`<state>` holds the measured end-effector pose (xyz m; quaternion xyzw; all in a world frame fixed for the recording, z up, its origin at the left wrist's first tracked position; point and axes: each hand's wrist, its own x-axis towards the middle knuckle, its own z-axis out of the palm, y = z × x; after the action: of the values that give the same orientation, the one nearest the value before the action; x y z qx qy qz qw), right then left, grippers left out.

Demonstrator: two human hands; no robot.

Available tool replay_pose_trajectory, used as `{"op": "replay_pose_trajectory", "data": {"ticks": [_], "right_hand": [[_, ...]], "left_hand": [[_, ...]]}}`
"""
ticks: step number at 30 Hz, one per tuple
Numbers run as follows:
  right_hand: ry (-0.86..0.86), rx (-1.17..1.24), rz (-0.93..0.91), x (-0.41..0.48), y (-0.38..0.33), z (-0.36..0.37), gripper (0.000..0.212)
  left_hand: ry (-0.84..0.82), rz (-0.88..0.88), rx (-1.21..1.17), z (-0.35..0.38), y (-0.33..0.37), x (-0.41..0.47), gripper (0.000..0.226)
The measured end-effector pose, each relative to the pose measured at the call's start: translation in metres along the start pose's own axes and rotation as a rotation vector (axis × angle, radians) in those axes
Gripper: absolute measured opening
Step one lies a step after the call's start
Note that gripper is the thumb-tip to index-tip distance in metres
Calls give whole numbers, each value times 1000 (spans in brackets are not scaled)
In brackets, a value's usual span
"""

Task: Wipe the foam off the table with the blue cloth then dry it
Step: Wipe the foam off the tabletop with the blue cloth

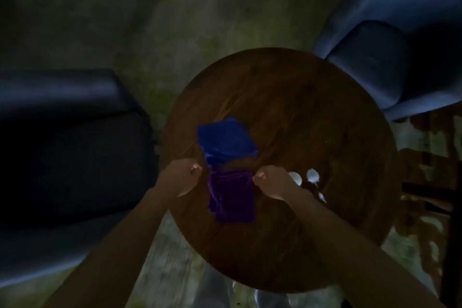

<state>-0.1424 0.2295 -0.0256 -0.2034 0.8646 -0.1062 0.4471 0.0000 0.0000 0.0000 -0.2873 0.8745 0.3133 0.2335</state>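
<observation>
Nearest the camera, the person's two bare forearms reach forward over the near edge of a round wooden table [312, 112]. The lighting is dim and fine detail is poor.

The left hand [181, 177] is curled into a loose fist at the left side of a purple cloth [231, 197]. Its fingertips lie close to the cloth's upper left corner; whether they actually pinch the fabric cannot be told. The right hand [271, 181] is likewise curled, its fingertips touching the purple cloth's upper right edge, apparently gripping that edge, though the blur prevents a firm finding.

The purple cloth lies flat on the near-centre part of the table, between the two hands, and extends toward the near edge.

Just to the right of the right hand, several small white blobs of foam [312, 174] sit on the table surface. One is partly hidden by the hand, and one lies slightly nearer along the right forearm.

Just beyond the purple cloth lies the blue cloth [226, 141], folded to a rough square and turned at an angle. Its near corner touches or overlaps the far edge of the purple cloth. Neither hand is on it.

Further out, a dark blue chair [70, 112] stands left of the table, and a lighter blue chair [390, 57] stands at the far right. A mottled floor [175, 20] fills the remaining ground.
</observation>
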Motion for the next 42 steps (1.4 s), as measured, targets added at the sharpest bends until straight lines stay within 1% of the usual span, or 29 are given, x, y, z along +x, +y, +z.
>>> {"op": "replay_pose_trajectory", "data": {"ticks": [3, 5, 8, 11, 14, 16, 19, 21, 23, 25, 27, 29, 30, 33, 36, 40, 42], "right_hand": [[67, 90, -50, 38, -22, -3, 32], [125, 48, -85, 66, -41, -11, 34], [226, -38, -160, 112, -60, -17, 40], [297, -192, -268, 145, -73, -12, 47], [320, -366, -359, 165, -79, -6, 55], [296, -400, -364, 177, -81, -9, 61], [316, -437, -345, 191, -82, -15, 57], [321, -447, -331, 196, -78, -20, 46], [300, -398, -302, 199, -73, -27, 30], [302, -329, -267, 202, -65, -34, 22], [307, -227, -233, 202, -56, -38, 28], [266, -92, -210, 202, -52, -39, 40], [245, -40, -192, 203, -50, -38, 43], [215, 14, -121, 205, -47, -34, 37], [245, 55, -103, 204, -38, -38, 28], [283, 109, -25, 193, 0, -59, 29], [305, 142, 36, 185, 28, -72, 31]], "left_hand": [[-17, 22, 69, -3, -10, 31, 32], [-42, 42, 104, -4, -13, 52, 33], [-17, 83, 136, -2, -20, 81, 33], [-7, 77, 172, 2, -27, 105, 36], [14, 58, 164, 9, -36, 119, 35], [41, 58, 166, 13, -42, 124, 34], [92, 77, 157, 18, -48, 127, 33], [110, 91, 148, 20, -49, 128, 33], [107, 97, 146, 21, -51, 129, 34], [90, 90, 140, 21, -51, 132, 35], [94, 85, 135, 21, -48, 135, 35], [116, 79, 128, 21, -45, 140, 35], [122, 72, 119, 22, -43, 142, 34], [133, 42, 75, 24, -40, 148, 33], [145, 27, 63, 26, -34, 154, 33], [124, 39, 89, 30, -11, 166, 39], [124, 83, 115, 35, 8, 171, 44]]}}
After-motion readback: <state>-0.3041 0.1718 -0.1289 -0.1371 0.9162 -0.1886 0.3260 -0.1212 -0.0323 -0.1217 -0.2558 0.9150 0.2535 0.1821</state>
